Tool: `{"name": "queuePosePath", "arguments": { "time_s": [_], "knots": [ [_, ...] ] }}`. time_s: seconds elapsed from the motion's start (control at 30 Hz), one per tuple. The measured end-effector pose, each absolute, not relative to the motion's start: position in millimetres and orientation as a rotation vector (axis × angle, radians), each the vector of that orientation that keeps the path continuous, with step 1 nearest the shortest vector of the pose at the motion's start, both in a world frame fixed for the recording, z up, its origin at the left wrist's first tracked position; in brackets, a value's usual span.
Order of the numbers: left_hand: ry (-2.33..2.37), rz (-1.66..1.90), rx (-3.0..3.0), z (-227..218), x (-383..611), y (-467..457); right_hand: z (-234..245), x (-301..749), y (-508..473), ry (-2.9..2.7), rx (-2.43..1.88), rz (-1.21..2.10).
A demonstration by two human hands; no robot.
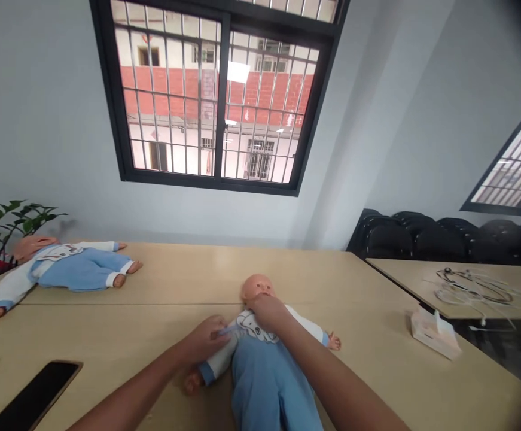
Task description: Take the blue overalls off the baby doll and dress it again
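A baby doll (260,377) in blue trousers and a white top with an animal print lies face up on the table, head away from me. My left hand (206,339) is closed by the doll's shoulder on a thin pale-lavender stick (228,329), whose kind I cannot make out. Just below the doll's chin, my right hand (270,312) rests at the neckline with its fingers curled; its fingertips and anything in them are hidden. The doll's arms spread out to both sides.
A second, similarly dressed doll (76,266) lies at the far left beside a plant (13,221). A black phone (36,395) is at front left. To the right stand a tissue box (435,335), tangled tubing (475,290) on another table and stacked black chairs (439,236).
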State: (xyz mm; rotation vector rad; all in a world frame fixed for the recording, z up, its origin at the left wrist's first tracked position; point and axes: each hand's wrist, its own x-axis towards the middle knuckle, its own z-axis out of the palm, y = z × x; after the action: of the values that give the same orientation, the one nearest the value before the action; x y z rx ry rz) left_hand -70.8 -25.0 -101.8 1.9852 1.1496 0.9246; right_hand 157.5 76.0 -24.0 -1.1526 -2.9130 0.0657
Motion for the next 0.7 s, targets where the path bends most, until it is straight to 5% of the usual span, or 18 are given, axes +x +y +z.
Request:
{"name": "queuePosePath", "arguments": {
  "time_s": [0.23,0.7],
  "knots": [
    [1.155,0.65,1.935,-120,-91,-78,-27,149,68,-2.883,-1.164,-0.04],
    [1.505,0.788,2.261,-135,-90,-68,-74,146,59,-2.464,-1.252,-0.077]
  ]
}}
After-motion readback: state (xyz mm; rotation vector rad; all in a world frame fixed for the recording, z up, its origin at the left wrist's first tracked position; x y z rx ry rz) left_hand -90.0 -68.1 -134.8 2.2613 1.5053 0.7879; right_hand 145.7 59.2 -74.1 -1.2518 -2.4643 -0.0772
